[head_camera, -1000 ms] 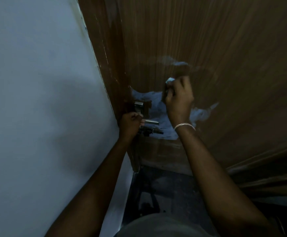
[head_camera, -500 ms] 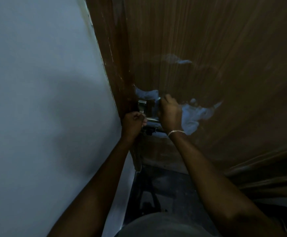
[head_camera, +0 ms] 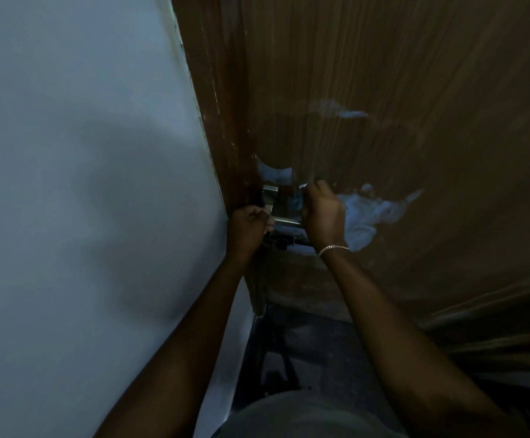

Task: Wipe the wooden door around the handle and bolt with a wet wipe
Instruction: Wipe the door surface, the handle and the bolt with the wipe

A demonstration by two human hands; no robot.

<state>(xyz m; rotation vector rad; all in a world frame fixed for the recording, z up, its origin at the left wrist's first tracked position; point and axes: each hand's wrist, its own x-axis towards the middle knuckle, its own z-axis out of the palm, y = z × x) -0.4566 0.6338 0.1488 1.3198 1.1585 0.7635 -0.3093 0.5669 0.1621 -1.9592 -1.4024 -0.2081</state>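
While the left hand (head_camera: pixel 248 227) is gripping the door handle (head_camera: pixel 284 220) closed-fisted, the right hand (head_camera: pixel 322 216) is pinching the wet wipe (head_camera: pixel 298 202) against the wooden door (head_camera: pixel 383 74), risking snagging on the bolt (head_camera: pixel 284 243).

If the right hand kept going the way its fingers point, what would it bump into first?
Probably the brown wooden door itself: the right hand points up along it, at the wet shiny patch above the metal bolt. Depth is unclear.
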